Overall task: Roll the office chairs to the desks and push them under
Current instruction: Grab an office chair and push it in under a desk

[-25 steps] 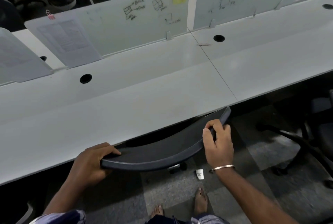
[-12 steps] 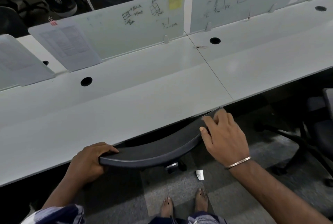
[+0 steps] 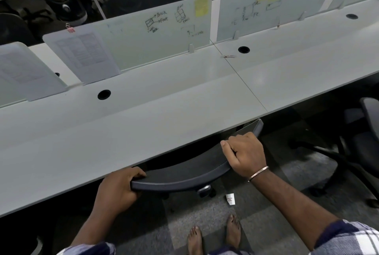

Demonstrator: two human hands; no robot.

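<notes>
A black office chair (image 3: 184, 174) stands tucked under the long white desk (image 3: 143, 127); only the curved top of its backrest shows past the desk's front edge. My left hand (image 3: 117, 189) grips the left end of the backrest top, fingers curled over it. My right hand (image 3: 245, 154) grips the right part of the backrest top, with a thin bangle on the wrist. The seat and most of the base are hidden under the desk; one caster (image 3: 205, 190) shows below the backrest.
A second black office chair (image 3: 361, 148) stands at the right, out from the desk. Frosted divider screens (image 3: 143, 35) with papers and sticky notes line the desk's back. A scrap of white paper (image 3: 230, 199) lies on the carpet near my bare feet (image 3: 213, 234).
My right hand went from lying over the backrest's right end to gripping it a little further left. The chair and my left hand have hardly moved.
</notes>
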